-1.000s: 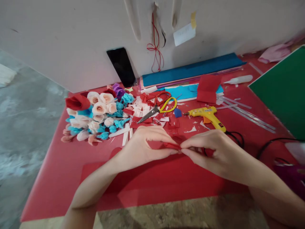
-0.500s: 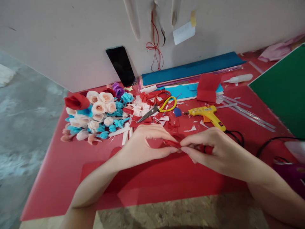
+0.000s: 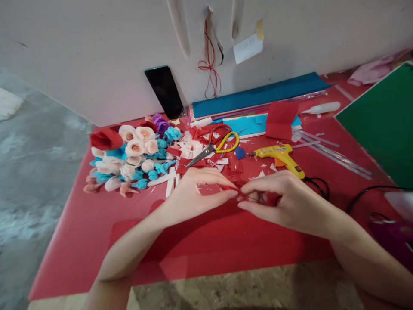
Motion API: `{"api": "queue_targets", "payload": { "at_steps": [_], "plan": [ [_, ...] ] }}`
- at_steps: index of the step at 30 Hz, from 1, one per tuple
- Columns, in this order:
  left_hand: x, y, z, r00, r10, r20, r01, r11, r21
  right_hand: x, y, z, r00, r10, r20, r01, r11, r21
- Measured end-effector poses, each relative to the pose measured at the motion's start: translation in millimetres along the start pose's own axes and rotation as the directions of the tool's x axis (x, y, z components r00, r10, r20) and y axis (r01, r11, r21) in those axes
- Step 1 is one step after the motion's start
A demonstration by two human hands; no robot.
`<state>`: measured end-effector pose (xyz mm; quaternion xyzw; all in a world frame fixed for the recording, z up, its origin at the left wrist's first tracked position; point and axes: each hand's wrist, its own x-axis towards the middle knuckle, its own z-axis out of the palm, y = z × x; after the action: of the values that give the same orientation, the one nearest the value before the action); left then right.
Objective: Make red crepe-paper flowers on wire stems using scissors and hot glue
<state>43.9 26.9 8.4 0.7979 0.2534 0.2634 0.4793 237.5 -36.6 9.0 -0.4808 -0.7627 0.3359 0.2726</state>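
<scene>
Between my fingertips, over the near middle of the table, is a small piece of red crepe paper (image 3: 232, 188). My left hand (image 3: 200, 189) pinches its left end between thumb and fingers. My right hand (image 3: 274, 193) closes on its right end, its thumb a little lower; a thin stem-like line runs between those fingers, partly hidden. Just beyond the hands lie open scissors (image 3: 209, 149) with one red and one yellow handle, among paper scraps. A yellow glue gun (image 3: 277, 156) rests beyond my right hand. Red paper sheets (image 3: 206, 241) lie under my forearms.
Paper flowers (image 3: 135, 147) in white, blue, red and purple are heaped at left. A black phone (image 3: 164, 91) leans on the wall. Blue paper (image 3: 258, 94), clear glue sticks (image 3: 338, 157), a white bottle (image 3: 322, 108) and a green board (image 3: 380, 120) stand or lie at the back and right.
My right fingers have shifted slightly left and their thumb has come away from the left thumb. The red paper between the hands has turned a little. The rest lies as before.
</scene>
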Motion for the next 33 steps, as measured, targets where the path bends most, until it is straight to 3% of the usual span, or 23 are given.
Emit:
{"api": "queue_targets", "payload": {
  "at_steps": [7, 11, 14, 18, 20, 25, 33],
  "plan": [
    [-3, -1, -2.1, 0.998, 0.064, 0.014, -0.065, 0.998, 0.019, 5, 2, 0, 1.0, 0.027, -0.009, -0.026, 0.997, 0.071],
    [-3, 1, -1.6, 0.997, 0.071, -0.016, -0.07, 0.996, 0.045, 7, 1, -3, 0.96, 0.132, -0.245, -0.123, 0.991, 0.05],
    [-2, 3, -0.5, 0.999, 0.048, -0.011, -0.047, 0.997, 0.059, 6, -3, -3, 0.932, 0.029, -0.361, -0.022, 0.999, 0.023],
    [-4, 4, 0.4, 0.999, 0.038, 0.002, -0.038, 0.998, 0.049, 3, -9, -1, 0.916, -0.227, -0.33, 0.233, 0.972, -0.021],
    [-4, 5, 0.5, 0.998, 0.06, 0.009, -0.061, 0.998, 0.033, 1, -10, 0, 0.903, -0.305, -0.302, 0.299, 0.952, -0.069],
    [-4, 7, 0.8, 0.996, 0.075, 0.038, -0.075, 0.997, 0.011, 1, -7, 3, 0.884, -0.385, -0.265, 0.352, 0.922, -0.164],
    [-6, 7, -1.0, 0.995, 0.088, 0.038, -0.09, 0.995, 0.046, 1, -8, 1, 0.866, -0.409, -0.287, 0.355, 0.908, -0.222]
  ]
}}
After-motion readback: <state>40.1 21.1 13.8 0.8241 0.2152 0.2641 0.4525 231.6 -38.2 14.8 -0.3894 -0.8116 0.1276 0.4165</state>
